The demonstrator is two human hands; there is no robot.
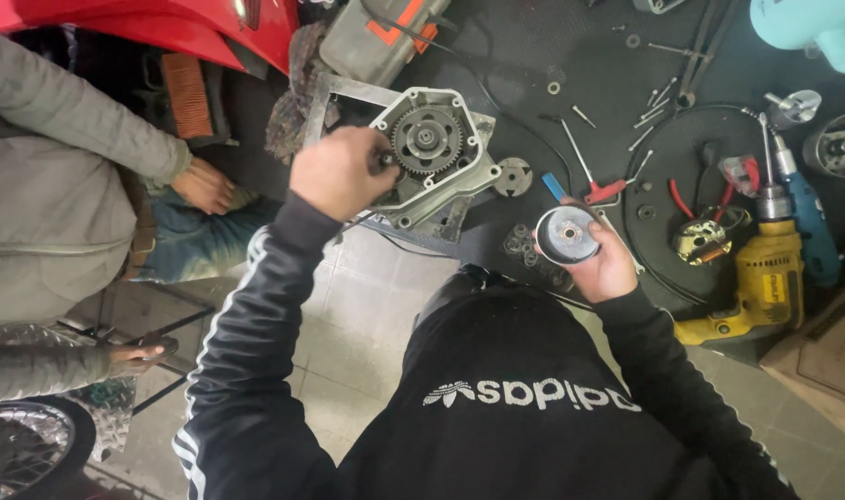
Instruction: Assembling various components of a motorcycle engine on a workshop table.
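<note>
the left hand (pixel 341 173) has its fingers curled tight on a small dark part, pressed at the edge of the toothed gear (pixel 428 139) in the grey engine cover (pixel 459 181). the right hand (pixel 600 262) wraps its fingers around a round metal disc (pixel 568 235), with a yellow drill (pixel 765 278) further out beyond the fingers.

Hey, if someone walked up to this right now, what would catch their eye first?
Probably the grey engine cover with its big toothed gear at top centre, where the left hand works at its edge. Just right of it, the right hand holds a round metal disc part. The yellow power drill lying on the dark mat at far right also stands out.
</note>
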